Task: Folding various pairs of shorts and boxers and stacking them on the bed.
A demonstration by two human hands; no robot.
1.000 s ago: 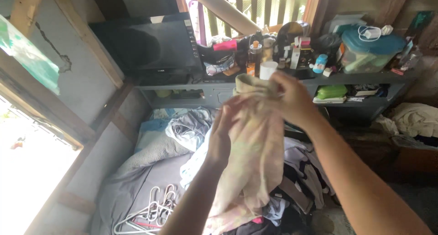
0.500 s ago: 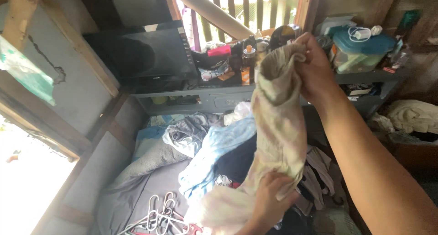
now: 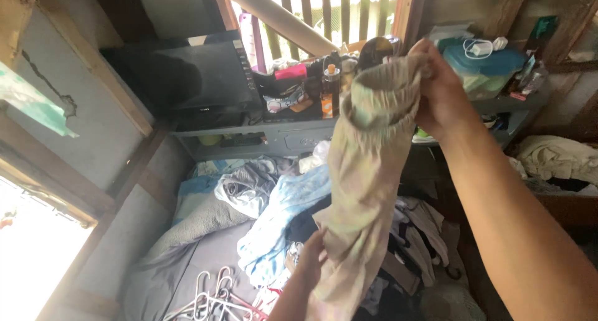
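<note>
Below, a bed (image 3: pixel 187 258) under a heap of clothes (image 3: pixel 280 215). Above the heap, hanging long and upright, a pale patterned garment (image 3: pixel 364 190). Clamped on its bunched top edge, raised before a cluttered shelf (image 3: pixel 274 134): right hand (image 3: pixel 439 90). Lower, against its left side: left hand (image 3: pixel 311 258), fingers seemingly pinching the cloth, though partly hidden. By the bed's near edge, wire hangers (image 3: pixel 215 299).
</note>
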